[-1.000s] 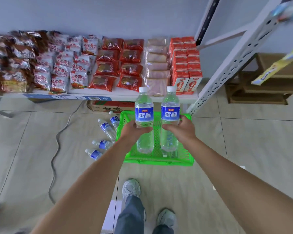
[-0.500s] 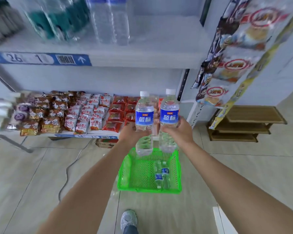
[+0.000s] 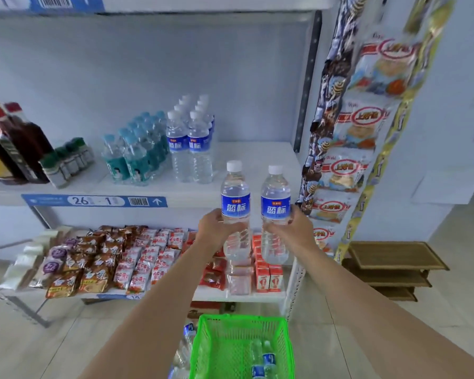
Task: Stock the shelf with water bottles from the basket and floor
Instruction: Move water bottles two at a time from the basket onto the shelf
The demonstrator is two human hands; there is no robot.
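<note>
Clear glossy plastic bottles [image 3: 235,212], green plastic basket [image 3: 197,348]

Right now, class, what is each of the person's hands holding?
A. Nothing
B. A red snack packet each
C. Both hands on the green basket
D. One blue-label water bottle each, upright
D: the left hand grips one upright blue-label bottle and the right hand grips another, in front of the shelf.

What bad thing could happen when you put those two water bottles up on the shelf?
The left hand and right hand each hold a bottle by its middle, so one might slip and drop toward the green basket. Setting them down could also knock over the blue-label bottles already standing on the shelf.
</note>
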